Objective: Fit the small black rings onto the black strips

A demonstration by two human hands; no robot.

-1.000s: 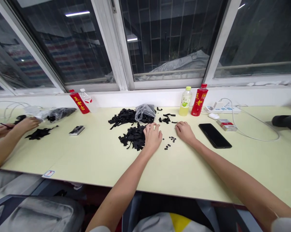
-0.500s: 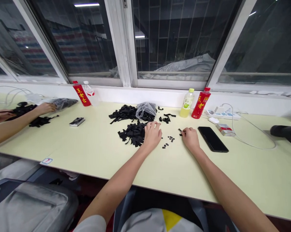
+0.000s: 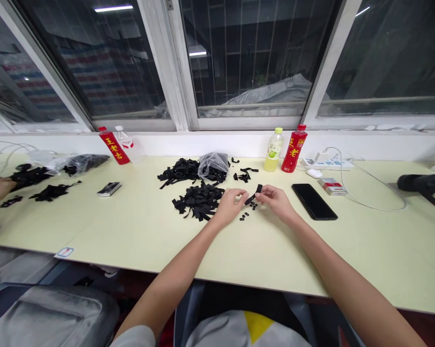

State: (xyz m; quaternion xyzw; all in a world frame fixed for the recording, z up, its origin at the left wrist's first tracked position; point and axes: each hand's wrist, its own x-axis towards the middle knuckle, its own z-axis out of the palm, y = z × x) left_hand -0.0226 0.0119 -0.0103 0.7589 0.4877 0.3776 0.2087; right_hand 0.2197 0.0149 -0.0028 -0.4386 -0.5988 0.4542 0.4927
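The person's right hand [image 3: 277,202] pinches a narrow black strip [image 3: 255,194] between its fingertips, nearly closed on it, while the left hand [image 3: 230,205] reaches in, its curled fingers [image 3: 241,193] at the strip's lower end, though I can't tell how firmly they hold. Small black rings [image 3: 248,212] lie just below those fingers, and a heap of cut black strips [image 3: 199,202] sits to their left.

Black strips [image 3: 199,202] lie on a pale yellow desk [image 3: 130,231] near a yellow-lettered red bottle [image 3: 293,156].
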